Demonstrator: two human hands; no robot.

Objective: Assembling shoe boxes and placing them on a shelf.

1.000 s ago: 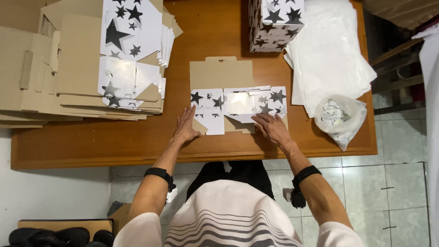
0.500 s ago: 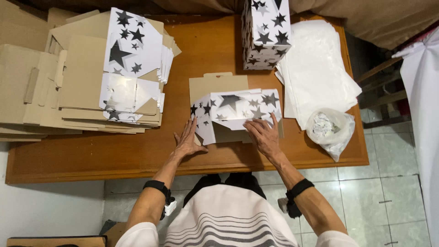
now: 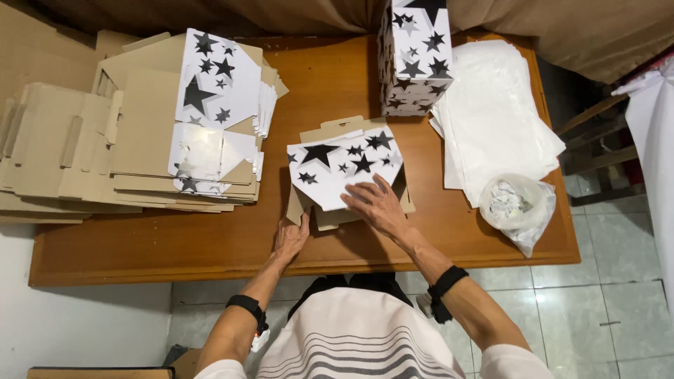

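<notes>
The right hand (image 3: pixel 375 205) lies flat, fingers spread, pressing the near edge of the star-printed box flap (image 3: pixel 344 166) just below frame centre. The left hand (image 3: pixel 290 237) sits lower left of it, fingers curled at the box's brown corner; its grip is unclear. The box runs left to right, directly beyond both hands, the right hand being nearer. A flat cardboard stack (image 3: pixel 133 133) lies upper left.

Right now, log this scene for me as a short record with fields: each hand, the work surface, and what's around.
left hand: grips the left flap of the star-printed cardboard box blank
right hand: pressed flat on the blank's white panel
surface: wooden table
left side: stack of flat box blanks
behind: assembled star-printed box
right side: pile of white sheets, plastic bag
</notes>
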